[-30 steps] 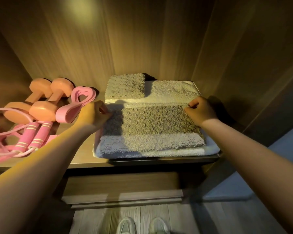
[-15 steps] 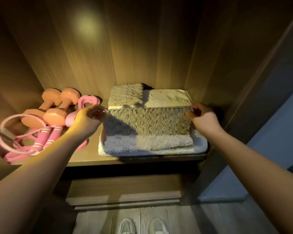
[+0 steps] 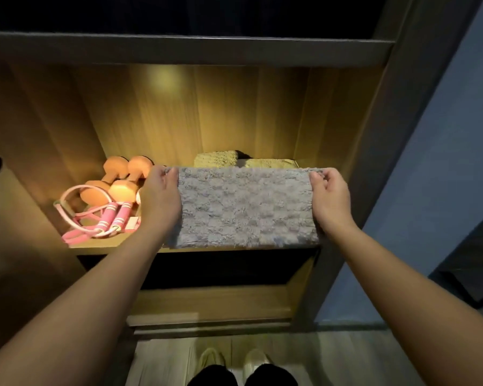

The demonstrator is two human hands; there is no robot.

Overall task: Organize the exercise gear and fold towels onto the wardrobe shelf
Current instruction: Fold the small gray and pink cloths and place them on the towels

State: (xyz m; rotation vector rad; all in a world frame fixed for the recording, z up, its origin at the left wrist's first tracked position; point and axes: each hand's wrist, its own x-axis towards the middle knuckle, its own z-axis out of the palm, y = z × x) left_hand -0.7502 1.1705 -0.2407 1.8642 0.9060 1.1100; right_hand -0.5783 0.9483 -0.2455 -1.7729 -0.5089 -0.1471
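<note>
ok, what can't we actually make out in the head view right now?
Head view only:
- Folded towels at the back: just two tan tops show; the grey towel hides the rest.
- Whatever lies right of the dumbbells: covered by the left hand.
- Upper compartment and lower compartment: too dark to read.

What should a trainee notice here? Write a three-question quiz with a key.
1. True or false: the left hand and the right hand both grip the fluffy grey towel by its upper corners.
2. What lies left of the towel on the wooden wardrobe shelf? A. two orange dumbbells B. a blue bottle C. a black kettle
3. Fill in: the pink skipping rope lies nearer the shelf's ___ edge than the dumbbells.
Key: 1 true; 2 A; 3 front.
</note>
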